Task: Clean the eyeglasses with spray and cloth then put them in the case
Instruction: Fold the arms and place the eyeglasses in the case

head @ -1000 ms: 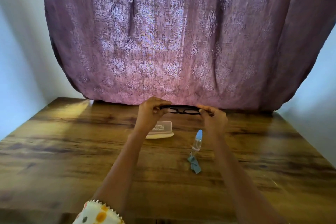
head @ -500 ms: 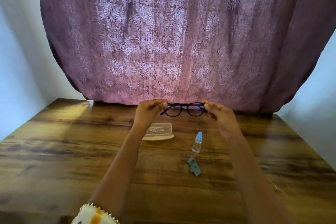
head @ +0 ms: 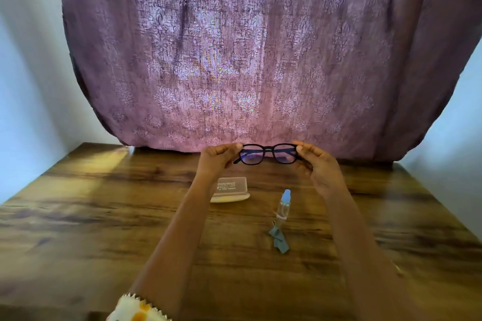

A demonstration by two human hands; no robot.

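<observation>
Black-framed eyeglasses [head: 268, 154] are held up above the wooden table [head: 78, 216], lenses facing me. My left hand [head: 217, 157] pinches the frame's left end and my right hand [head: 319, 164] pinches its right end. Below them an open eyeglass case [head: 230, 189], pale with a clear lid, lies on the table. A small clear spray bottle [head: 283, 204] with a light blue cap stands to the right of the case. A crumpled blue-grey cloth [head: 279, 240] lies just in front of the bottle.
A purple patterned curtain [head: 260, 60] hangs behind the table's far edge. Pale walls flank it left and right. A patterned sleeve [head: 138, 310] shows at the bottom of the view.
Both hands have lifted the eyeglasses slightly and tilted them upright, so the lenses now face me instead of lying edge-on. The case, bottle and cloth have not moved.
</observation>
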